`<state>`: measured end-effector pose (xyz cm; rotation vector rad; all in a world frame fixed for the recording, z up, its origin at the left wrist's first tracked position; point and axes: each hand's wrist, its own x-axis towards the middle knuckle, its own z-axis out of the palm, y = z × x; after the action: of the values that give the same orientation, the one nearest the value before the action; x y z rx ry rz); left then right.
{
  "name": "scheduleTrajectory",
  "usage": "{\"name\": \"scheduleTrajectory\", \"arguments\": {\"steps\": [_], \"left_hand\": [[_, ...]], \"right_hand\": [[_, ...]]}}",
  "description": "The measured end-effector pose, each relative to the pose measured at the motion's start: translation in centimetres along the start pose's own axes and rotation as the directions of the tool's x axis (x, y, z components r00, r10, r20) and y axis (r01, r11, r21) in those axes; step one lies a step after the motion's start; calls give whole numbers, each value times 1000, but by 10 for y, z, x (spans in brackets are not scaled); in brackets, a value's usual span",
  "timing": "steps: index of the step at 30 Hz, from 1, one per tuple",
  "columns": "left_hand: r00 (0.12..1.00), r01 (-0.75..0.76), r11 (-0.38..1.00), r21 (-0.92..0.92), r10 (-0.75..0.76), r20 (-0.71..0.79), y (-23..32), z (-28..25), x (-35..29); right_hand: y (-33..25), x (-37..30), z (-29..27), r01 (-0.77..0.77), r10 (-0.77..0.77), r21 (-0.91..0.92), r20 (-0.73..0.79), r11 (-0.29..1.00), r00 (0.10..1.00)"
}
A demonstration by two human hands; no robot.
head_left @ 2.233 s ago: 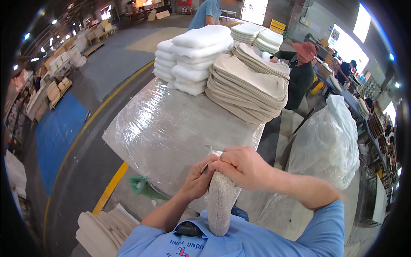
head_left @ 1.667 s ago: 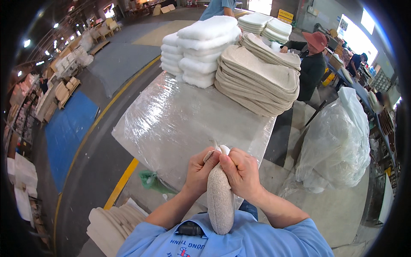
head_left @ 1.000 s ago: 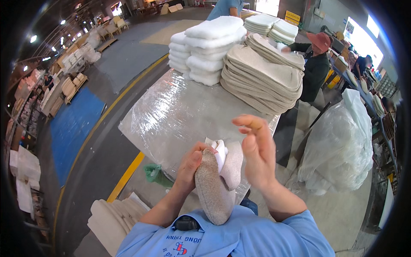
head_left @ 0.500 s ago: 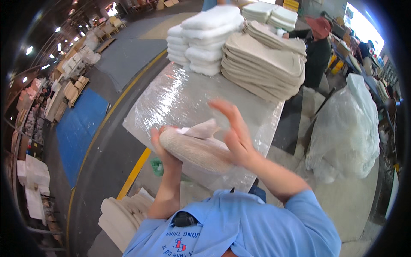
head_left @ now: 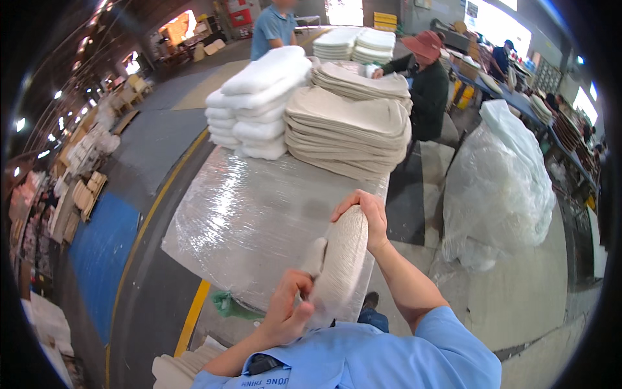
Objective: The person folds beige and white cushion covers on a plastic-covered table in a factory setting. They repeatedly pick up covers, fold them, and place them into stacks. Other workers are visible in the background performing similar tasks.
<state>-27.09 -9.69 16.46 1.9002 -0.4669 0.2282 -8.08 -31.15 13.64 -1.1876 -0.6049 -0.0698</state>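
Observation:
A beige fabric cushion (head_left: pixel 343 256) is held on its edge in front of me, over the near side of the plastic-wrapped table. My right hand (head_left: pixel 369 217) wraps round its far end, thumb and fingers closed on the cloth. At the cushion's near left side, my left hand (head_left: pixel 290 308) has its fingers curled against a fold or opening in the fabric. What lies under those fingertips is partly hidden. Farther along the table stand a stack of white padding slabs (head_left: pixel 262 87) and a stack of flat beige fabric covers (head_left: pixel 350 133).
Shiny plastic film covers the table (head_left: pixel 259 214). A large clear bag (head_left: pixel 499 194) stands on the floor to the right. Beige pieces (head_left: pixel 184 366) are piled at lower left. A person in a red hat (head_left: pixel 424 84) works beyond the stacks; another in a blue shirt (head_left: pixel 272 29) stands farther off.
The cushion has turned from lying crosswise to pointing away from me. My right hand has moved onto its far end, and my left hand has come down to its near side.

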Motion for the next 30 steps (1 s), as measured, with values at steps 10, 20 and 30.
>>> {"name": "scheduleTrajectory", "arguments": {"steps": [10, 20, 30], "left_hand": [[972, 227, 950, -216, -235, -7, -82, 21, 107], [977, 130, 980, -152, -153, -151, -144, 32, 91], [965, 171, 614, -771, -261, 6, -230, 39, 120]], "right_hand": [[-33, -5, 53, -33, -18, 161, 303, 986, 953], [12, 6, 57, -117, 71, 195, 226, 974, 971], [114, 38, 74, -411, 423, 265, 15, 872, 906]]}}
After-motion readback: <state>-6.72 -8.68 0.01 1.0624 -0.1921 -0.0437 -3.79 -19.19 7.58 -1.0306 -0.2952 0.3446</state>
